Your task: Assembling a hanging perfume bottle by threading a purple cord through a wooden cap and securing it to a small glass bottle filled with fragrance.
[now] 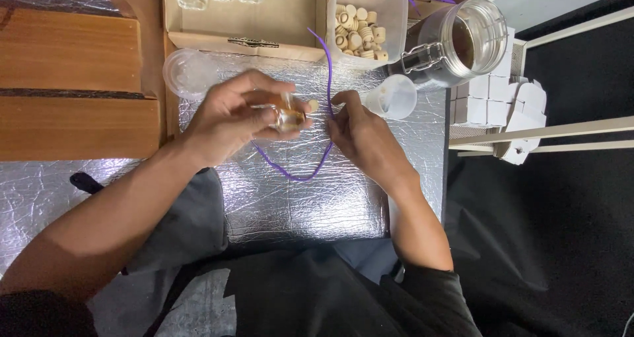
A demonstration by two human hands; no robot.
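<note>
There was only one view, from the camera on the person's head. It looked almost straight down, from close, at the silver-covered table (317,198) and both forearms; no second view shared it.

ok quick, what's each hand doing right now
Left hand: closed around a small glass bottle with a cork at its mouth.
Right hand: fingers pinched at the purple cord.

Both forearms are bare, ending in bare hands: left hand (228,119), right hand (363,135). Short black sleeves cover the upper arms. A dark grey apron hangs over black clothing.
</note>
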